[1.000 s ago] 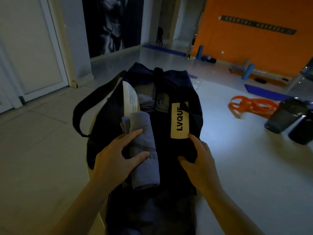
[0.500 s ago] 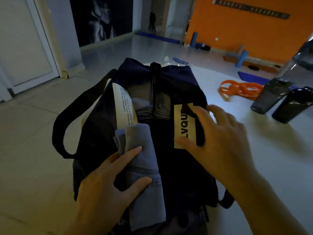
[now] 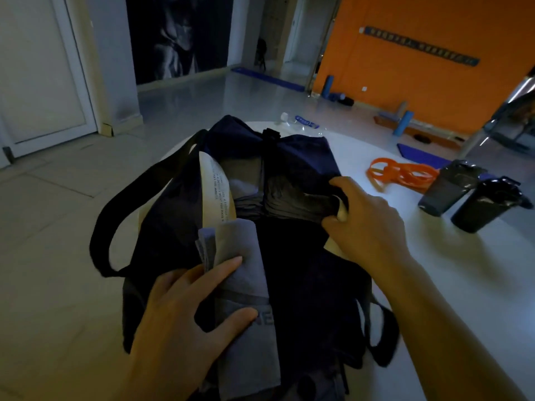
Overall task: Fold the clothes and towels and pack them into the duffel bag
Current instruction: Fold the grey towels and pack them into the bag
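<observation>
The white table (image 3: 434, 270) carries everything here, and the dark blue duffel bag (image 3: 304, 285) lies on it lengthwise, one end toward the person, the other away. I take the bag as landmark. It lies on its back with the opening upward, probably so that things can be pushed in from above.

On the bag's left side a black shoulder strap (image 3: 104, 227) hangs in a loop over the table edge. The right hand (image 3: 367, 224) is at the bag's right rim, about the middle of its length. Its fingers (image 3: 337, 183) are curled over dark fabric at the edge of the opening and clamp it; I judge it pulls this side outward to make the mouth wider.

The left hand (image 3: 179, 322) is at the near end of the bag. It rests on a rolled grey towel (image 3: 246, 285), the fingers spread and nearly straight, thumb on the near part; it seems to press the roll and guide it, so that it does not unroll. The towel lies along the opening, partly inside, not yet fully down.

Inside the bag, beyond the towel, some grey folded cloth (image 3: 240, 186) is visible. A white printed label (image 3: 215, 192) stands up at the left inner wall.

To the right of the bag, well apart, lie an orange resistance band (image 3: 399, 173) and two dark shaker bottles (image 3: 469, 198). Beyond the far end lies a clear plastic bottle (image 3: 301, 123).
</observation>
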Demonstrator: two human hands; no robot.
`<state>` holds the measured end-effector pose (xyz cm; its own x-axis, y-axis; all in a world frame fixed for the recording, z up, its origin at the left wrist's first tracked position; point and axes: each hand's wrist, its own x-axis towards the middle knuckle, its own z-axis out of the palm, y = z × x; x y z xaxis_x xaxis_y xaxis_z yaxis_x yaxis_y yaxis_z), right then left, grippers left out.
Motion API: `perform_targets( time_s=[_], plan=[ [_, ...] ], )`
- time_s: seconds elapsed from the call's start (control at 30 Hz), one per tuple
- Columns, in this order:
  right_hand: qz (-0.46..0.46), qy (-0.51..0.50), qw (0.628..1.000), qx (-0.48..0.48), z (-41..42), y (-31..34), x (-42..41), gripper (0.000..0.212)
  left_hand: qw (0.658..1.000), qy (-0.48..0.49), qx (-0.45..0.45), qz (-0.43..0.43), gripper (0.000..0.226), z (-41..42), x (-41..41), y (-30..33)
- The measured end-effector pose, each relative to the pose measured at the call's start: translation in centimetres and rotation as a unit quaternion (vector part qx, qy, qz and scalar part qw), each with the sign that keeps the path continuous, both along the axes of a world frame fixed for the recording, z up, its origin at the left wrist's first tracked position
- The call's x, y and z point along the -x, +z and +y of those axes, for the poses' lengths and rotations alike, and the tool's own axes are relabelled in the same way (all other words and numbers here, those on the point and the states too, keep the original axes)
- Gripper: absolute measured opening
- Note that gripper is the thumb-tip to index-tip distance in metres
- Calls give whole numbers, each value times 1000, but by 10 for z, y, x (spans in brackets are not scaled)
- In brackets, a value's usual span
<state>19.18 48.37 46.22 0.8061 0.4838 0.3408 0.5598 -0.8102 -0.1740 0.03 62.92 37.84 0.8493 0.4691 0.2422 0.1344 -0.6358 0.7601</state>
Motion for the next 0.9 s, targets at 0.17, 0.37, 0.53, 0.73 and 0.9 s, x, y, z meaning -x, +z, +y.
perform_targets(
  time_s=[0.17,0.37,0.53,0.73,0.9],
  plan=[
    [-66,55,988,-129,-19,26,-11,36,996,-13,24,-90,61,3,-10,24],
    [-94,62,955,-276,-16,46,-23,26,975,-134,156,-83,53,11,-59,62],
    [-108,89,942,-305,-15,42,-22,23,971,-195,140,-10,45,15,-134,91],
    [-86,104,943,-305,-20,43,-22,27,990,-117,14,77,47,8,-237,70],
    [-66,107,946,-298,-28,38,-27,28,997,-71,-21,7,38,13,-239,56]
  ],
)
